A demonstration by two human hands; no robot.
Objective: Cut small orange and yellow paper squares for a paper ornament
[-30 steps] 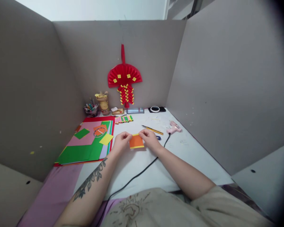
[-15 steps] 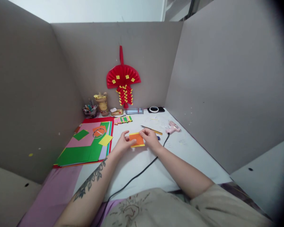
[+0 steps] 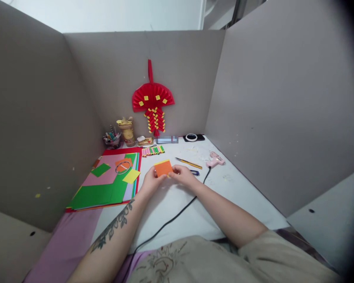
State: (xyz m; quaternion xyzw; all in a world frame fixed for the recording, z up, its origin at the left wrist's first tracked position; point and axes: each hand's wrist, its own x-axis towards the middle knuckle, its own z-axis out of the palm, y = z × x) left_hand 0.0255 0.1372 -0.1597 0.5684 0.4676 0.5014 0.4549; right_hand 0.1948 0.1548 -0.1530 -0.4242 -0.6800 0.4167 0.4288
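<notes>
Between my two hands is a small orange paper piece point(image 3: 163, 169) with a yellow strip along its far edge; a bit of yellow also shows at the near edge by my thumbs. My left hand point(image 3: 152, 179) grips its left side, thumb along the near edge. My right hand point(image 3: 183, 175) pinches its near right corner. The paper is held up above the white table point(image 3: 177, 208). Just beyond my right hand lie a yellow pencil-like tool point(image 3: 190, 163) and a dark blue object point(image 3: 195, 172), partly hidden by the hand.
Coloured paper sheets point(image 3: 91, 192) with a roll of tape point(image 3: 123, 168) lie left. Small paper rolls point(image 3: 153, 151) sit farther back. A pink glue gun point(image 3: 215, 159) lies right, its black cord point(image 3: 171, 220) crossing the table. A red paper fan ornament point(image 3: 153, 98) hangs on the back partition.
The orange paper has moved slightly left and up and is now tilted. My right hand has shifted from its far right corner to the near edge, uncovering more of the blue object.
</notes>
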